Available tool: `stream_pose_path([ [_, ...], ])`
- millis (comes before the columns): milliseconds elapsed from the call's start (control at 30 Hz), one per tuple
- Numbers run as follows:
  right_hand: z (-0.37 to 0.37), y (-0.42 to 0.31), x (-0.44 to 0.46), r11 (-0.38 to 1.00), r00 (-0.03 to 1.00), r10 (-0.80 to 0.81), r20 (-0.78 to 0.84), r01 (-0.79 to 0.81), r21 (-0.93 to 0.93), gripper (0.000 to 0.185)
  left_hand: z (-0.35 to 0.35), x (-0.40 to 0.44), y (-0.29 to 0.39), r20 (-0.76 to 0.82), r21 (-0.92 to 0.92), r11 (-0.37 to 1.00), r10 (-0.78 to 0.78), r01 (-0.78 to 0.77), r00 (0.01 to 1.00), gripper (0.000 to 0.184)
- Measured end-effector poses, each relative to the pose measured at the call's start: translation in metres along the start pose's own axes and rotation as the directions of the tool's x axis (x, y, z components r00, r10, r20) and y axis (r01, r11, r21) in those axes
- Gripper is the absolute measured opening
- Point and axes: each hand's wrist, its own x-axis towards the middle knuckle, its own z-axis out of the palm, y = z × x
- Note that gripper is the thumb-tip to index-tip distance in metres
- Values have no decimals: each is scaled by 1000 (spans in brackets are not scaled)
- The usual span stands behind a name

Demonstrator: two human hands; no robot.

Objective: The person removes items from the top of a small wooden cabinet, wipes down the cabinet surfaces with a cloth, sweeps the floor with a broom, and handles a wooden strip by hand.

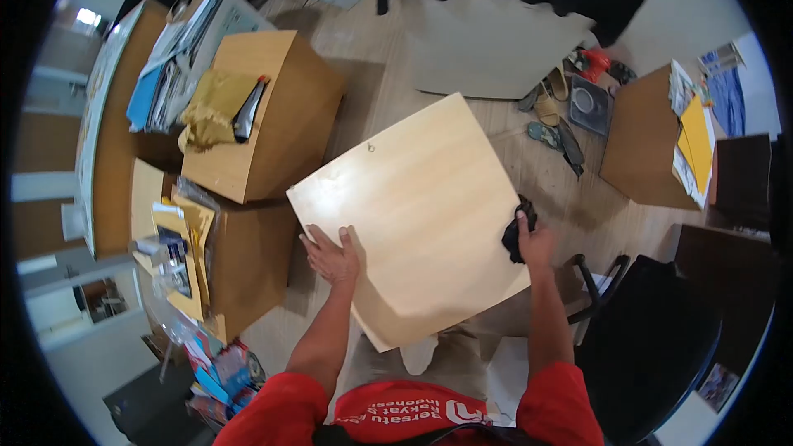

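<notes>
A light wooden cabinet or box [421, 198] with a smooth flat top stands at a slant in front of me. My left hand [332, 256] lies with spread fingers on its left edge, with nothing in it. At the right edge, my right hand [535, 239] holds a crumpled black cloth [515, 231] against the wood. A small mark [371, 148] shows near the top's far left edge.
Wooden cabinets [289, 116] with papers and envelopes stand on the left. Sandals [545, 136] lie on the floor beyond, beside another cabinet [640, 136] with papers. A black chair [652, 347] is close on my right. Colourful packets [223, 372] lie at lower left.
</notes>
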Motion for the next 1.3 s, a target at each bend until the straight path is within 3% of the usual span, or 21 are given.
stream_pose_path([
  [100,24,23,-43,996,987,-90,-135,92,10,58,-4,24,-3,14,89,991,100,-101,995,85],
  [133,23,22,-61,998,998,26,-53,-23,61,54,-5,32,-4,14,98,987,129,-130,992,85],
  [233,22,24,-101,963,998,17,-62,0,268,47,-16,37,13,17,195,925,328,-325,944,88],
  [267,24,30,-110,959,999,18,41,-28,281,46,-15,31,32,22,209,910,362,-359,932,88],
  [333,27,36,-121,946,989,45,143,-88,312,45,-7,6,70,87,43,730,677,-682,731,89],
  [400,26,41,-124,887,991,-78,110,18,461,47,11,-21,117,94,-67,616,787,-785,609,90],
  [433,21,40,-121,902,969,-43,243,-67,426,50,17,-35,147,142,-89,622,781,-778,609,85],
  [467,11,40,-114,896,970,-25,241,-86,435,50,24,-48,174,146,-99,607,793,-788,592,83],
  [533,-4,45,-100,760,913,-144,382,-145,633,53,49,-55,204,117,-119,546,837,-829,534,79],
  [567,4,53,-93,759,869,-171,464,-185,625,61,54,-58,210,124,-118,532,846,-839,519,79],
  [633,32,58,-74,695,878,-241,414,-141,705,67,49,-62,216,236,40,556,802,-830,549,76],
  [800,52,-19,40,502,876,-378,300,-78,861,80,53,-59,210,216,96,497,835,-863,505,72],
  [867,57,-55,92,543,890,-388,241,9,840,78,58,-52,211,209,90,470,853,-878,478,71],
  [933,61,-77,117,552,901,-374,219,26,834,76,60,-50,210,213,50,520,828,-852,518,75],
  [1000,67,-70,108,546,904,-380,196,48,837,72,62,-46,211,222,46,526,824,-849,522,75],
  [1067,68,-42,72,498,882,-464,84,181,848,65,61,-44,213,170,45,473,864,-880,474,74],
  [1133,65,5,13,479,876,-476,78,184,858,61,58,-47,219,203,71,517,830,-853,520,73],
  [1167,47,29,-20,560,864,-463,198,113,821,59,57,-48,219,213,82,517,826,-852,522,72],
  [1200,35,68,-68,438,859,-505,81,174,882,58,58,-45,221,219,93,520,821,-849,527,71],
  [1267,66,116,-129,601,807,-494,323,48,798,57,56,-44,220,225,96,519,820,-849,527,70],
  [1300,61,112,-128,599,805,-494,329,41,800,57,56,-43,220,223,68,520,824,-851,521,70],
])
